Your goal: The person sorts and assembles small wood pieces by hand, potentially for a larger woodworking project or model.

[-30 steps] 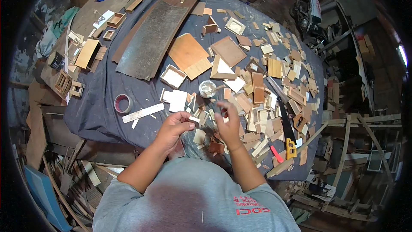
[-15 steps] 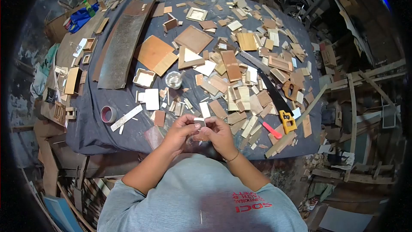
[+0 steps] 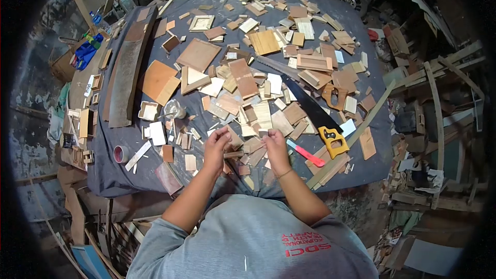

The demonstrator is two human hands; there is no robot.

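Note:
My left hand (image 3: 215, 147) is raised over the near part of the cloth-covered table, its fingers pinched together; what they hold, if anything, I cannot make out. To the right, my right hand (image 3: 276, 150) pinches a small wood block (image 3: 263, 133) between thumb and fingers. The two hands are apart, with wood scraps (image 3: 253, 145) lying below and between them. Right of my right hand lies a utility knife with a red handle (image 3: 310, 157). Beyond it rests a handsaw with a yellow handle (image 3: 334, 142), its black blade pointing away from me.
Wood offcuts cover much of the dark cloth (image 3: 155, 173). A second saw with a wooden handle (image 3: 335, 97) lies among them. At left are a tape roll (image 3: 121, 154), a plastic cup (image 3: 174, 109), a small wooden box (image 3: 149, 111) and a long board (image 3: 126, 77).
My hands, together around a small pale piece before, have moved apart. The right one keeps a small block. The camera view has shifted, so the table's contents appear further left.

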